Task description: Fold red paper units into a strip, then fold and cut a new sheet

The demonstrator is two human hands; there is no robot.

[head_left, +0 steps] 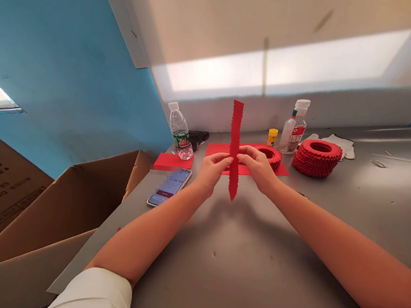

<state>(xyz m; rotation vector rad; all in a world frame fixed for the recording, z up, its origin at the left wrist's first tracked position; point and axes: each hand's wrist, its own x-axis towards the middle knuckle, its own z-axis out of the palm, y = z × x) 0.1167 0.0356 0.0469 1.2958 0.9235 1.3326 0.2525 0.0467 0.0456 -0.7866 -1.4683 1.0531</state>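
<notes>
A long red paper strip (236, 132) with toothed edges hangs upright above the grey table, its lower end pointed. My left hand (214, 168) pinches its left edge near the middle. On the opposite edge, my right hand (256, 165) closes thumb and finger at about the same height. Behind my right hand lies a ring of folded red paper (275, 156), partly hidden, on a red paper sheet (215, 150). Farther right stands a stack of similar red paper rings (316, 159).
A phone (170, 189), a red paper piece (163, 160) and a water bottle (180, 132) are at the left. Behind stand a yellow-capped glue pot (272, 138) and a clear bottle (294, 128) near white gloves (343, 144). An open cardboard box (90, 196) adjoins the table (252, 273).
</notes>
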